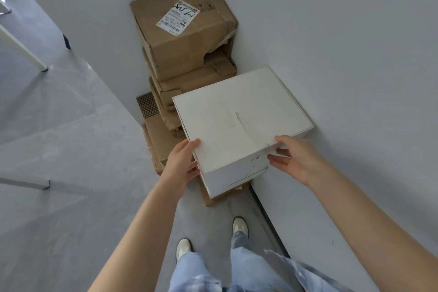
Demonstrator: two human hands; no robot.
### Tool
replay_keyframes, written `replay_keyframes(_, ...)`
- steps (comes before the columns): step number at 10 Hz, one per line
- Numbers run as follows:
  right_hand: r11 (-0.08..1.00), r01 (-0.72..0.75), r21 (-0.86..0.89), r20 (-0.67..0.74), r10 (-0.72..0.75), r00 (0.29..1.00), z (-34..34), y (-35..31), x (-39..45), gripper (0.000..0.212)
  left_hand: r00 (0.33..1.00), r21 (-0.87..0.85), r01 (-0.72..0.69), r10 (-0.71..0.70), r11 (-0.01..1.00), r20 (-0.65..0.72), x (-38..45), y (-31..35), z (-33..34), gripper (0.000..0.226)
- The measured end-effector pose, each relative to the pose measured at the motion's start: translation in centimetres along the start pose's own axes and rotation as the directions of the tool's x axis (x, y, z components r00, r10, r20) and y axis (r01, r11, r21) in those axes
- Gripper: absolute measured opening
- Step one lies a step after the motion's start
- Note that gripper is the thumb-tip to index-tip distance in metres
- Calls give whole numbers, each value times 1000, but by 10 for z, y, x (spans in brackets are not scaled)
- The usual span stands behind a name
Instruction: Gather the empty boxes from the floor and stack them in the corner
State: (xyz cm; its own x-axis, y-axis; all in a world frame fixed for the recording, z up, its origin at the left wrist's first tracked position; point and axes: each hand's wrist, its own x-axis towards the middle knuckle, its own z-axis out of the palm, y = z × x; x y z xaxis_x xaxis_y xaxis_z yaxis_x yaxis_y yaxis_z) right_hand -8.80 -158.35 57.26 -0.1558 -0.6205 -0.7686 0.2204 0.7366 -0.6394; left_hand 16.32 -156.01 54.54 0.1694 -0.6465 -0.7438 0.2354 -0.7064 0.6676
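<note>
Hands apart: my left hand [181,161] and right hand [294,161] clamp the white box's [241,114] near corners, above flattened cardboard at six o'clock of the corner stack [184,31]. I judge it light, stiff, smooth-sided; corner grips suit.

Two pale grey walls [355,31] meet in a corner above a grey floor [59,137], with white furniture legs [23,51] at left.
</note>
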Motion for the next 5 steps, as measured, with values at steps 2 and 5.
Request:
replay_keyframes(2, 982, 158, -103, -62, -165, 984, 54, 44, -37, 37, 990, 121, -83, 67, 989, 126, -8, 1, -47, 27)
replay_keyframes(5, 897, 316, -307, -78, -355, 931, 113, 125, -86, 60, 909, 459, -415, 379, 786, 173, -41, 10, -156, 17)
